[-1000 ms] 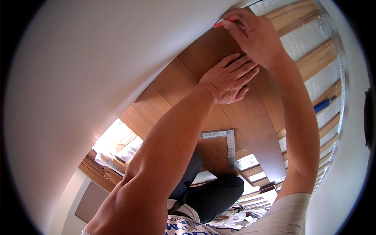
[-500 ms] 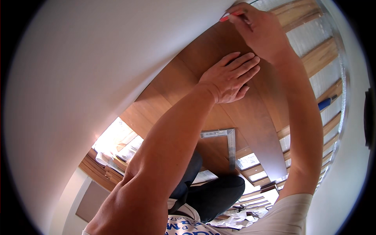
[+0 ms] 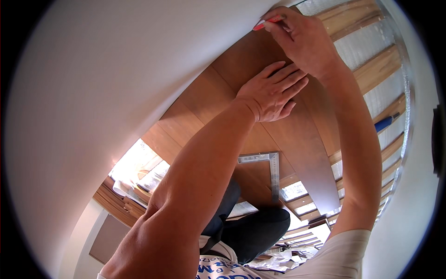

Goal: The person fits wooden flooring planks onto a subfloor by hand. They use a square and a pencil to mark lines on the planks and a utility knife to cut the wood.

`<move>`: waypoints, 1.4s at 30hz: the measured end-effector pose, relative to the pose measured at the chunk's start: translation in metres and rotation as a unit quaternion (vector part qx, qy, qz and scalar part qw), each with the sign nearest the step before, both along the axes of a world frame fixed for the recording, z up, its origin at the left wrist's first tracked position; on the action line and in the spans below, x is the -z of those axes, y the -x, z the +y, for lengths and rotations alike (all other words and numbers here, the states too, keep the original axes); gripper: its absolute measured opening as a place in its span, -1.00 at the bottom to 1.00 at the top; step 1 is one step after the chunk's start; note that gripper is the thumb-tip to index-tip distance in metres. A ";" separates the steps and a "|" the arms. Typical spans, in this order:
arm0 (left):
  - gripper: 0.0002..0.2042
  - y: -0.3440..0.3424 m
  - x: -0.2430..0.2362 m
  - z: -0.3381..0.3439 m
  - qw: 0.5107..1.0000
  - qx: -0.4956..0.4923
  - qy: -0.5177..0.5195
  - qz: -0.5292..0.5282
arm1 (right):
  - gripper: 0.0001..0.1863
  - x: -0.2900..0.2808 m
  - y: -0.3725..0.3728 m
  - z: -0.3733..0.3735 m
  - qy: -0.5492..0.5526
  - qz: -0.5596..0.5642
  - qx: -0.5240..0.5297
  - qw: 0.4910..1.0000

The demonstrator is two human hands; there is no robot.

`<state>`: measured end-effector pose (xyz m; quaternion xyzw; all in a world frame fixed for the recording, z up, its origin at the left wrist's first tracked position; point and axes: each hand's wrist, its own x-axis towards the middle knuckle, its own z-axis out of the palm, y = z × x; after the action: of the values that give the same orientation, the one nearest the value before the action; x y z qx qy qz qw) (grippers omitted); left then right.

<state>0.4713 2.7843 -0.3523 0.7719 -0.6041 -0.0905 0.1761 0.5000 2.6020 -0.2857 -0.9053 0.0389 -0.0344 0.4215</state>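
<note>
Dark-clad knee [image 3: 262, 232]: nearest the body, bent, at the near end of the boards.
Metal square [image 3: 274, 176]: lies flat on the boards just beyond the knee; likely thin, stiff and light, easiest lifted by an outer edge.
Blue-handled tool [image 3: 383, 124]: off to the right, past the right forearm, apart from both hands.
Left hand [image 3: 274, 95]: open, palm down, fingers stretched over the boards, gripping nothing.
Brown boards [image 3: 302, 135]: side by side under the left hand, far ends close to the wall; probably stiff, smooth enough to slide, heavier in their length, best steadied with a flat palm and lifted by the long edges.
Right hand [image 3: 309, 44]: beyond the left, fingers curled in a pinch.
Slim red-and-white stick [image 3: 258, 27]: in that pinch, beside the wall [image 3: 139, 60]; contact cannot be told. Looks light and rigid; hold near the tip.
Wooden battens [image 3: 353, 18]: farthest, with silvery sheeting between.
</note>
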 end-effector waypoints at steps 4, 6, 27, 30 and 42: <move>-0.36 0.001 -0.002 -0.001 1.000 0.001 -0.002 -0.002 | -0.81 -0.004 -0.001 -0.006 0.014 0.025 0.013 1.000; -0.37 0.000 -0.001 0.000 1.000 0.000 -0.006 -0.002 | -0.81 -0.016 -0.006 -0.011 0.031 0.048 0.014 0.998; -0.36 0.002 0.002 -0.001 1.000 0.003 -0.018 -0.010 | -0.81 -0.014 -0.017 -0.071 0.124 -0.003 0.040 0.991; -0.36 0.003 0.002 -0.002 1.000 0.002 -0.022 -0.005 | -0.81 -0.020 -0.018 -0.077 0.149 0.007 0.049 0.988; -0.38 0.002 0.000 -0.003 1.000 0.004 0.004 -0.001 | -0.80 -0.025 -0.005 -0.029 0.057 -0.010 0.015 0.998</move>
<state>0.4697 2.7817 -0.3521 0.7690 -0.6076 -0.0875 0.1783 0.5048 2.5727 -0.2611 -0.9269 0.0463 -0.0518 0.3687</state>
